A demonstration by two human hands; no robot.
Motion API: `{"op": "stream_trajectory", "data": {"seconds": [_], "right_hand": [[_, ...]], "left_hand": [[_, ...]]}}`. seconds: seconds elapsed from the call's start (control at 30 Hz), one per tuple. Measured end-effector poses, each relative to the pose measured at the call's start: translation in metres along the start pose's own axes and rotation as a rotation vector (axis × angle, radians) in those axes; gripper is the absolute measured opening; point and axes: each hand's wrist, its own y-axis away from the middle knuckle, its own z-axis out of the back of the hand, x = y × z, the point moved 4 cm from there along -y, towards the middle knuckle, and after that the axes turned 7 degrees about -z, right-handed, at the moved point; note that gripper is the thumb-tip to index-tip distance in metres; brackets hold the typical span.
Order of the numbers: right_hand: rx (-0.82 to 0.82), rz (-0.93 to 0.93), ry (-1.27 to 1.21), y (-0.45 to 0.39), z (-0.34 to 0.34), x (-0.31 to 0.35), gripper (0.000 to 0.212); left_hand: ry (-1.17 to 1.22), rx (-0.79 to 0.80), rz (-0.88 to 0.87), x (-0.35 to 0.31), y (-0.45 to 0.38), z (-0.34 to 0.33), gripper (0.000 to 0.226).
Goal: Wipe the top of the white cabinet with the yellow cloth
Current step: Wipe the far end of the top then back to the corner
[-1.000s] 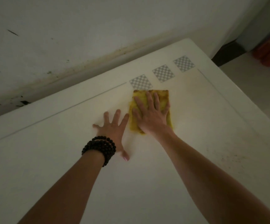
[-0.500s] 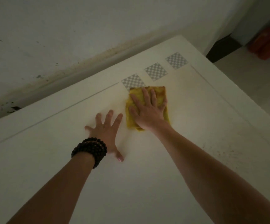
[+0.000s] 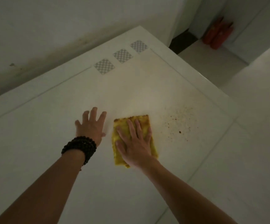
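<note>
The folded yellow cloth [image 3: 140,122] lies flat on the white cabinet top [image 3: 34,126], near its middle. My right hand [image 3: 135,143] presses on the cloth, palm down with fingers spread, and covers most of it. My left hand [image 3: 91,125] rests flat on the bare top just left of the cloth, fingers apart, holding nothing. A black bead bracelet [image 3: 80,147] wraps the left wrist. Brown specks of dirt [image 3: 178,125] are scattered on the top to the right of the cloth.
Three checkered squares [image 3: 123,55] sit in a row near the cabinet's far edge, against a stained wall [image 3: 50,38]. The cabinet's right edge drops to a pale floor [image 3: 260,94]. Red objects [image 3: 218,34] stand in the far right corner.
My right hand has slid the cloth back toward me, away from the checkered squares. My left hand has stayed beside it. The dirt specks have come into view on the right.
</note>
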Motion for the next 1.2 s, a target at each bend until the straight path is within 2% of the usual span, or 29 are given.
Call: {"op": "stream_trajectory", "data": {"seconds": [0.13, 0.27, 0.43, 0.53, 0.77, 0.9, 1.03, 1.2], "right_hand": [[0.019, -0.049, 0.004, 0.071, -0.025, -0.002, 0.058], [0.009, -0.123, -0.012, 0.12, -0.042, -0.014, 0.058], [-0.043, -0.234, -0.08, 0.145, -0.046, -0.036, 0.058], [-0.051, -0.296, -0.127, 0.144, -0.043, -0.049, 0.06], [-0.029, -0.369, -0.179, 0.096, -0.016, -0.085, 0.058], [-0.031, -0.363, -0.177, 0.054, 0.002, -0.1, 0.058], [-0.014, -0.332, -0.168, 0.001, 0.027, -0.112, 0.058], [0.021, -0.292, -0.15, -0.08, 0.062, -0.12, 0.058]], "left_hand": [[0.008, 0.124, -0.054, -0.021, 0.046, -0.022, 0.085], [0.041, 0.136, -0.073, -0.038, 0.077, -0.039, 0.084], [0.045, 0.245, -0.218, -0.076, 0.088, -0.049, 0.118], [0.014, 0.298, -0.241, -0.094, 0.08, -0.045, 0.134], [-0.045, 0.322, -0.228, -0.102, 0.04, -0.034, 0.145], [0.054, 0.304, -0.156, -0.106, -0.001, -0.013, 0.145], [0.008, 0.307, -0.129, -0.115, -0.046, 0.007, 0.149], [-0.017, 0.326, -0.118, -0.119, -0.06, 0.004, 0.153]]}}
